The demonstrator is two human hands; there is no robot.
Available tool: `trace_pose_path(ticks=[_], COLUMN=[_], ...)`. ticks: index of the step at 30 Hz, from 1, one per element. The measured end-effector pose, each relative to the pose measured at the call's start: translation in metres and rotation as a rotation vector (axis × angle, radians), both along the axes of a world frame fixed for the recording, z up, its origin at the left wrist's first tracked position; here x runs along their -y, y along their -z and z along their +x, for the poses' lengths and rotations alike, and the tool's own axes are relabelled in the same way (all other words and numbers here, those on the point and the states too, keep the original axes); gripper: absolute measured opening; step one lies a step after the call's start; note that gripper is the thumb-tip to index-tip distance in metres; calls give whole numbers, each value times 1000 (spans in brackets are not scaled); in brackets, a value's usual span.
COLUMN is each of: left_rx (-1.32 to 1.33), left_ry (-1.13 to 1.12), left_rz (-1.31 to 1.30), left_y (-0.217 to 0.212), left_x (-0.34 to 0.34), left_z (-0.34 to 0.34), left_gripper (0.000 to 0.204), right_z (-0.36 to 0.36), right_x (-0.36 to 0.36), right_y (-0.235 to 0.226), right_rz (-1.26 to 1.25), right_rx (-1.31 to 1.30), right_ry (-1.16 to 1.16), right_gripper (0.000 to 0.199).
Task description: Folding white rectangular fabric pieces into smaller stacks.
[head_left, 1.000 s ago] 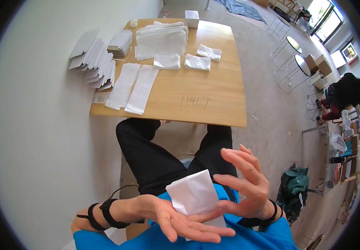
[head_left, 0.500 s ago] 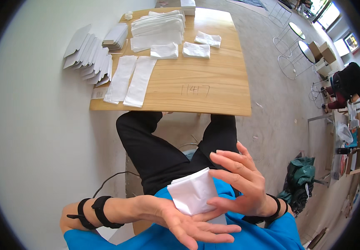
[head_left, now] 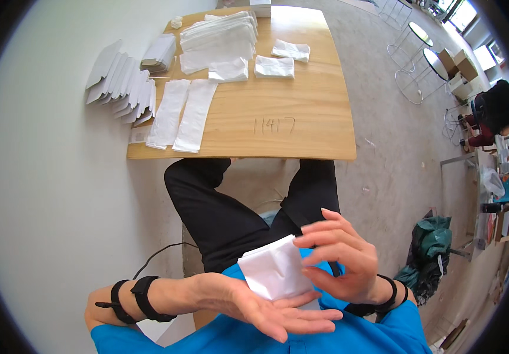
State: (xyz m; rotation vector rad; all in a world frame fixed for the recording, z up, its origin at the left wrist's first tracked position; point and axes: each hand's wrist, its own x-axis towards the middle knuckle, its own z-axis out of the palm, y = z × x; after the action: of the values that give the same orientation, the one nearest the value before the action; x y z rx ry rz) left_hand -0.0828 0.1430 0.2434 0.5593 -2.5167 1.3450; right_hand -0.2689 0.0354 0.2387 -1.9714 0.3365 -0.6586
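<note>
My left hand point(head_left: 266, 307) is palm up, fingers stretched to the right. Its index finger crosses the lower edge of a folded white sheet point(head_left: 273, 270), paper or thin cloth in several layers; the thumb is hidden behind it, so the sheet sits held there. My right hand point(head_left: 343, 259) hovers at the sheet's right edge, fingers curved and apart, with nothing visible in them. On the wooden table point(head_left: 301, 112) ahead, two long white strips point(head_left: 195, 115) lie at the left front. Small folded white pieces point(head_left: 274, 67) rest farther back, beside a pile of white sheets point(head_left: 222, 41).
White folded cards point(head_left: 122, 82) fan out along the table's left edge by the wall, near a white stack point(head_left: 159, 52). Round stools point(head_left: 435, 64) stand on the floor to the right. Farther right are a green bag point(head_left: 432, 236), a cluttered workbench point(head_left: 484, 194) and another person point(head_left: 493, 112).
My right hand has drawn back slightly from the sheet, and its thumb has come off the surface. The left hand still holds the sheet in nearly the same place.
</note>
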Motion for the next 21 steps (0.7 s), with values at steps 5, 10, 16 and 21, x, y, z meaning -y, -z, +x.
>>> trace_pose_path(ticks=[5,10,16,21], left_rx=[98,516,71,40], left_ry=[-415,-647,-472,-370], left_rz=[-149,-661,-84,-92], left_y=[21,73,44,40], left_x=[-9,-28,0,8], left_z=[3,16,4,4], left_gripper=[87,91,86,81], right_z=[11,13,10,5], right_x=[8,9,14,22], right_y=[16,38,36,31], right_rz=[123,345,344,362], right_rx=[-93,16,38,75], right_ry=[-95,-97,-15,-92], right_gripper=[34,13,14,26])
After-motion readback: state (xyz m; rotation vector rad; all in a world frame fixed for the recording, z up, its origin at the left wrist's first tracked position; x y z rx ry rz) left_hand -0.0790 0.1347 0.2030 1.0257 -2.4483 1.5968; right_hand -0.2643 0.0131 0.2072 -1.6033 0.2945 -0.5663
